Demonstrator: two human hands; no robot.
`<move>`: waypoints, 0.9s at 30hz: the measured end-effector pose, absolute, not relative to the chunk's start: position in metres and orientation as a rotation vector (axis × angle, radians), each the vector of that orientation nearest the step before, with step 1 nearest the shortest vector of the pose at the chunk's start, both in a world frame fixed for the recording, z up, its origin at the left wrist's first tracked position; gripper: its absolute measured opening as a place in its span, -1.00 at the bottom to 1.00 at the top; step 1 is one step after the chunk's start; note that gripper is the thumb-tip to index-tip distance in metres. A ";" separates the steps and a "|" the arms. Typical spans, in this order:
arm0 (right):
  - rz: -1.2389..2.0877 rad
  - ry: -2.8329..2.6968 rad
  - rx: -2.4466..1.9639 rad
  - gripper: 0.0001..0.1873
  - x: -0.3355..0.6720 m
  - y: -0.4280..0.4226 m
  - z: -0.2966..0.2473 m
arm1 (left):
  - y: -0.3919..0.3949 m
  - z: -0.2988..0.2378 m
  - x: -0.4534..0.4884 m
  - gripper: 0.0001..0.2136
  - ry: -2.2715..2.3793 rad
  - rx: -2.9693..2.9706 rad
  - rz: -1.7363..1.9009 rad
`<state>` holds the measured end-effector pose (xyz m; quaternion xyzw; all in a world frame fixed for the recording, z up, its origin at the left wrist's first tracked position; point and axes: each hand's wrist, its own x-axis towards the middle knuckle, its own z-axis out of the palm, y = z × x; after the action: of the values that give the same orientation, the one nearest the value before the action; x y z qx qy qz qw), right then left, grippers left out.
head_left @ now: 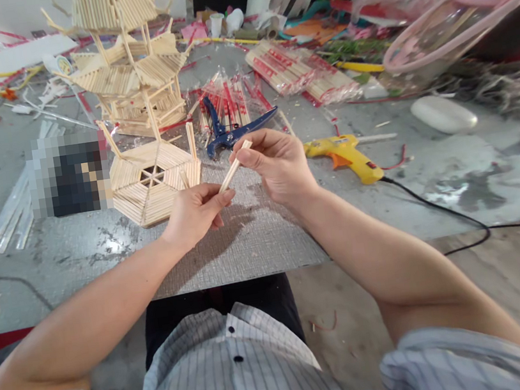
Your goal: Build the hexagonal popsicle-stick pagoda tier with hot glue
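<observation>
Between my two hands is a short bundle of wooden sticks [232, 172], held tilted above the table. My left hand [199, 211] pinches its lower end, and the fingers of my right hand [279, 160] close round the upper end. Just left of them lies a hexagonal stick base [136, 190] with a spoked opening in its middle and several short posts standing on it. Behind it rises a tiered pagoda model [126, 72] made of the same sticks. Blue cutting pliers [236, 134] lie behind my right hand, and a yellow glue gun [349, 156] rests to its right.
Packs of wrapped chopsticks [281, 69] lie at the back. Clear glue sticks [18, 196] are at the left, near a blurred-out dark object [74, 179]. A white oval object [443, 114] sits at the right. The glue gun's black cord [440, 205] runs over the table's front edge.
</observation>
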<state>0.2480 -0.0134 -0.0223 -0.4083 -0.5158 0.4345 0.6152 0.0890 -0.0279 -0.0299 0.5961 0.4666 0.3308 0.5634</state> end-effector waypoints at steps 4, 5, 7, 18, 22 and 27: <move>1.003 -1.200 -0.956 -0.61 0.248 -0.013 -0.024 | -0.028 -0.028 0.090 -0.86 1.113 1.377 0.790; 1.001 -1.209 -0.953 -0.62 0.248 -0.013 -0.024 | -0.028 -0.028 0.090 -0.87 1.117 1.373 0.791; 0.979 -1.238 -0.933 -0.63 0.249 -0.014 -0.024 | -0.028 -0.029 0.091 -0.88 1.126 1.362 0.789; 0.340 -1.647 -0.861 -0.70 0.261 -0.009 -0.044 | -0.026 -0.029 0.090 -0.82 1.061 1.288 0.789; 0.307 -1.655 -0.880 -0.72 0.262 -0.009 -0.042 | -0.027 -0.028 0.090 -0.83 1.050 1.263 0.789; 0.345 -1.641 -0.922 -0.72 0.263 -0.007 -0.043 | -0.028 -0.027 0.092 -0.84 1.037 1.214 0.789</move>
<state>0.2627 -0.0066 -0.0435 -0.3936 -0.7010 0.1473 0.5761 0.0917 -0.0282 -0.0267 0.5300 0.4528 0.3443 0.6290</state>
